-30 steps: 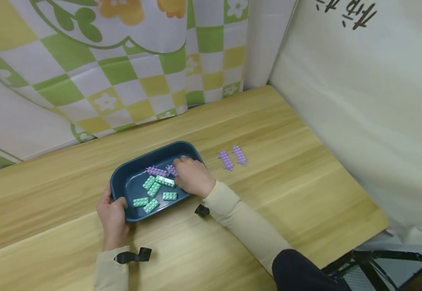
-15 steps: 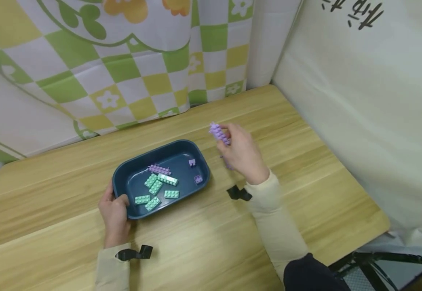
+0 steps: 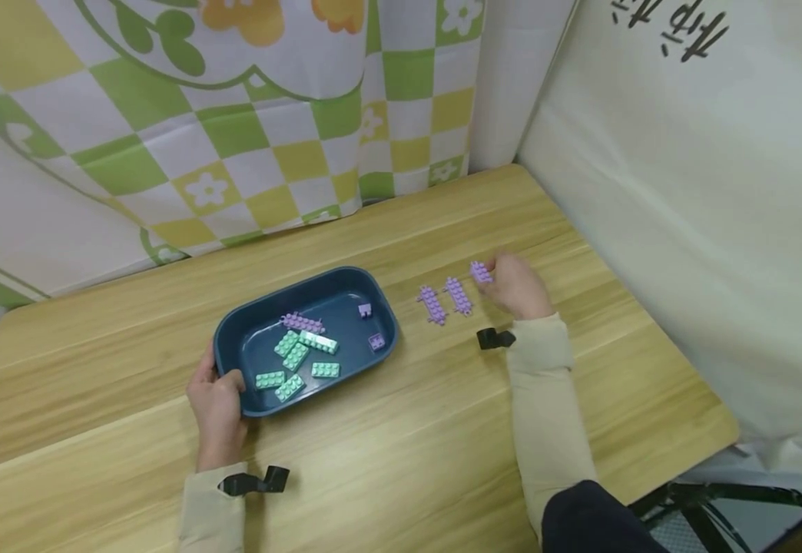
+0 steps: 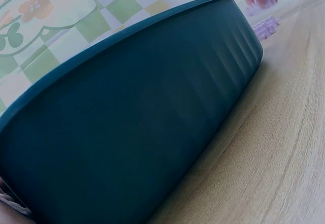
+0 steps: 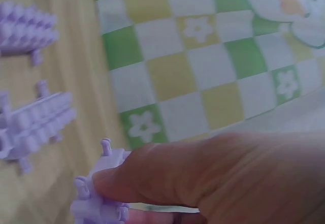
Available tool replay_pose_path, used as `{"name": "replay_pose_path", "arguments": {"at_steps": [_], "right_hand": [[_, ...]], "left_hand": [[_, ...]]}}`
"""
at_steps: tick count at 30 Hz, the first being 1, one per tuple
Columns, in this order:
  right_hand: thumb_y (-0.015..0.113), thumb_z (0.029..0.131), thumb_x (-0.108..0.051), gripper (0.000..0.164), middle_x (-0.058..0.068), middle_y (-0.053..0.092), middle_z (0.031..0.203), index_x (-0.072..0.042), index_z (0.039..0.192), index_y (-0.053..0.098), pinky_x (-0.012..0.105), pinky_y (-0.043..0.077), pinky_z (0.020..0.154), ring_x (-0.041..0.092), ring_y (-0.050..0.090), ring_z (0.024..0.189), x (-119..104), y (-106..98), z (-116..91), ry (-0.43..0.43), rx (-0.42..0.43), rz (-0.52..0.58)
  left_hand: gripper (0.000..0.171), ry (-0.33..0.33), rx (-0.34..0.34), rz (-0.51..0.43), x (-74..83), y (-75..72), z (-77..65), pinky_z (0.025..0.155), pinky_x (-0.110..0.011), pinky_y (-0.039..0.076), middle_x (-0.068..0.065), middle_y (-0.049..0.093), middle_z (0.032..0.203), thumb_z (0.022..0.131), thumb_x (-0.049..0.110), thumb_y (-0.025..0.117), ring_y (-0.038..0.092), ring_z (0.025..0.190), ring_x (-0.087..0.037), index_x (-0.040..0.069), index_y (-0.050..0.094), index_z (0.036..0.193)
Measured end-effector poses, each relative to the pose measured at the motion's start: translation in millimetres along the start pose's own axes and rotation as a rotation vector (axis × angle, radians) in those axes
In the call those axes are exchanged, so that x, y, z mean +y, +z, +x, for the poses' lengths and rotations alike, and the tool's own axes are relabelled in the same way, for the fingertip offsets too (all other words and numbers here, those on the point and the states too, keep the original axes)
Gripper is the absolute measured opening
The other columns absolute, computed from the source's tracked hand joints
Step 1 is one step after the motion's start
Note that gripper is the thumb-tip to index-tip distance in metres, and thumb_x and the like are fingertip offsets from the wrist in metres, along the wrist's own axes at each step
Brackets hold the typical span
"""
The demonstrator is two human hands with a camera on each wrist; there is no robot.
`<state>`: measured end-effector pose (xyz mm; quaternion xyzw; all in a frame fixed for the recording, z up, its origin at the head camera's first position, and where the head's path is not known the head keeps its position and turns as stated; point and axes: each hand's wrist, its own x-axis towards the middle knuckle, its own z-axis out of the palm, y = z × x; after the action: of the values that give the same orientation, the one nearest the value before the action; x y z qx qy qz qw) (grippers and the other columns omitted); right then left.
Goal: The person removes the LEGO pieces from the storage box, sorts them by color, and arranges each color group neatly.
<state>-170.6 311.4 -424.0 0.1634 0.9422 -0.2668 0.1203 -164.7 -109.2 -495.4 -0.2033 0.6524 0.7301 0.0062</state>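
Note:
My left hand (image 3: pixel 217 407) grips the near left end of a dark blue tray (image 3: pixel 235 315), thumb over its rim. Inside lie several mint green building bricks (image 3: pixel 296 356), a long purple brick with side pegs (image 3: pixel 302 322) and two small purple pieces (image 3: pixel 376 342). Right of the tray, my right hand (image 3: pixel 520 288) pinches a purple studded brick (image 3: pixel 481 272) between thumb and fingers, close over the table. In the right wrist view, the thumb presses along the held brick (image 5: pixel 99 198), whose pegs stick out. Two similar purple bricks (image 3: pixel 432 305) lie side by side left of that hand.
The wooden table (image 3: pixel 387 461) ends at a checkered curtain (image 3: pixel 256 146) at the back and a white sheet (image 3: pixel 664 230) on the right. Black straps (image 3: pixel 495 339) hang from both wrists. A dark-framed chair (image 3: pixel 712 507) stands at the lower right.
My right hand has lifted a purple brick out of the tray and carried it right, beyond the two purple bricks on the table. The left hand keeps its hold on the tray.

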Motion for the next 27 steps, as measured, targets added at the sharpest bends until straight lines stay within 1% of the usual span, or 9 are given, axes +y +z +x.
{"name": "replay_pose_path", "arguments": {"at_steps": [2, 4, 8, 18, 21, 25, 27], "right_hand": [[0.06, 0.095, -0.025, 0.041, 0.017, 0.063, 0.1, 0.003, 0.124, 0.051, 0.041, 0.05, 0.073, 0.029, 0.059, 0.083, 3, 3, 4, 0.006, -0.023, -0.011], [0.061, 0.094, -0.022, 0.04, 0.016, 0.063, 0.096, 0.003, 0.123, 0.051, 0.038, 0.05, 0.069, 0.028, 0.059, 0.08, 6, 5, 7, 0.006, -0.038, -0.021], [0.063, 0.092, -0.017, 0.039, 0.017, 0.064, 0.096, 0.005, 0.123, 0.052, 0.037, 0.05, 0.067, 0.026, 0.059, 0.078, 9, 9, 11, -0.009, -0.051, -0.042], [0.063, 0.09, -0.016, 0.042, 0.021, 0.063, 0.109, 0.005, 0.126, 0.052, 0.045, 0.049, 0.08, 0.032, 0.059, 0.091, 9, 15, 19, 0.001, -0.067, -0.055], [0.063, 0.09, -0.016, 0.045, 0.022, 0.061, 0.113, 0.006, 0.127, 0.051, 0.048, 0.049, 0.084, 0.034, 0.058, 0.095, 10, 17, 21, -0.003, -0.071, -0.053], [0.064, 0.09, -0.023, 0.053, 0.026, 0.058, 0.121, 0.007, 0.13, 0.049, 0.051, 0.047, 0.089, 0.038, 0.058, 0.102, 12, 14, 18, -0.014, -0.08, -0.052], [0.064, 0.091, -0.029, 0.058, 0.026, 0.058, 0.123, 0.006, 0.133, 0.047, 0.051, 0.048, 0.085, 0.038, 0.058, 0.101, 12, 7, 11, -0.001, -0.059, -0.044]], "left_hand": [[0.086, 0.01, 0.0, 0.003, -0.1, 0.2, 0.0, 0.103, -0.024, 0.037, -0.005, 0.034, 0.154, 0.07, -0.019, 0.035, 0.033, 0.137, -0.012, 0.013, 0.037, 0.15], [0.085, 0.014, 0.003, 0.005, 0.0, 0.6, 0.0, 0.102, -0.025, 0.039, -0.005, 0.035, 0.154, 0.07, -0.019, 0.035, 0.034, 0.137, -0.012, 0.012, 0.037, 0.149], [0.086, 0.009, 0.007, 0.003, -0.1, 0.6, 0.2, 0.1, -0.025, 0.041, -0.006, 0.035, 0.154, 0.069, -0.019, 0.035, 0.034, 0.136, -0.013, 0.011, 0.037, 0.149], [0.087, 0.003, 0.007, 0.001, 1.4, -1.1, 0.8, 0.104, -0.025, 0.035, -0.005, 0.03, 0.156, 0.07, -0.02, 0.035, 0.03, 0.138, -0.013, 0.011, 0.034, 0.151], [0.087, 0.017, 0.013, 0.004, 1.2, -1.6, 1.0, 0.103, -0.027, 0.038, -0.006, 0.032, 0.155, 0.069, -0.02, 0.036, 0.032, 0.137, -0.014, 0.011, 0.036, 0.15], [0.087, 0.024, 0.016, 0.013, 0.2, -1.0, 1.8, 0.101, -0.028, 0.04, -0.006, 0.035, 0.154, 0.068, -0.019, 0.036, 0.034, 0.136, -0.015, 0.01, 0.038, 0.149], [0.087, 0.014, 0.009, 0.016, -0.2, 1.3, 3.0, 0.101, -0.027, 0.04, -0.006, 0.034, 0.154, 0.068, -0.019, 0.037, 0.033, 0.136, -0.015, 0.011, 0.037, 0.149]]}}
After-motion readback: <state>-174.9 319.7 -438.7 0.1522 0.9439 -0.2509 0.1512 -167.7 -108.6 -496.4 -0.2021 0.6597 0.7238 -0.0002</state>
